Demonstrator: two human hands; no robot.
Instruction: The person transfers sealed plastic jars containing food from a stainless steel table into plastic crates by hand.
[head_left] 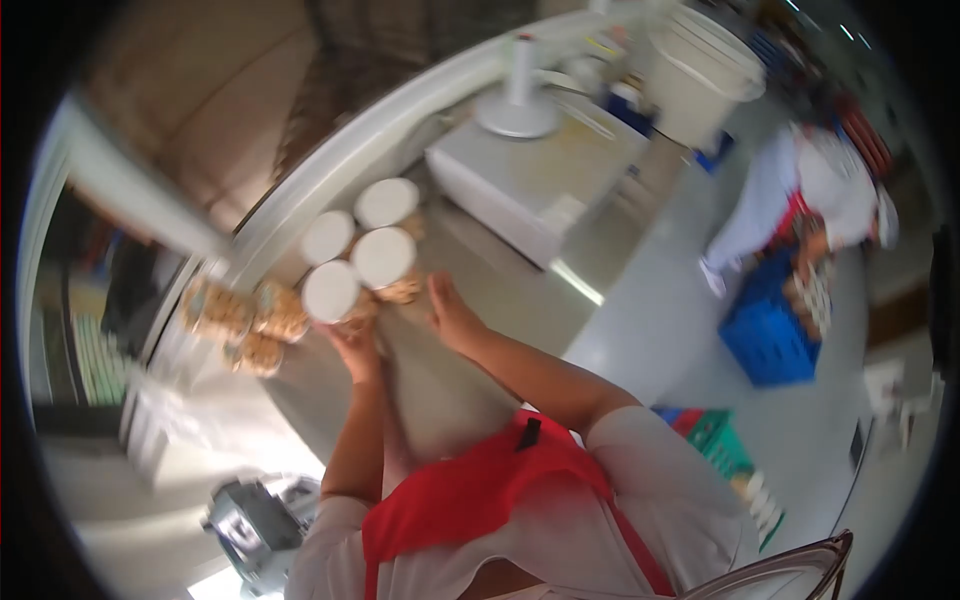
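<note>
Several clear jars with white lids and light-brown contents stand grouped on the steel table (440,385). At the nearest white-lidded jar (331,290), my left hand (352,350) has its fingers curved against the lower side, partly hidden behind it. Just to the right of another white-lidded jar (384,257) is my right hand (455,318), its fingers stretched out and holding nothing. Two more lidded jars, one at the back (388,203) and one at the left (327,238), complete the group.
Left of the group are several more jars (215,308) with similar contents. A white box (540,170) carrying a round-based stand (517,112) sits farther back, near a white bucket (705,75). At right, a co-worker (825,185) bends over a blue crate (770,325); a green crate (720,440) is nearer.
</note>
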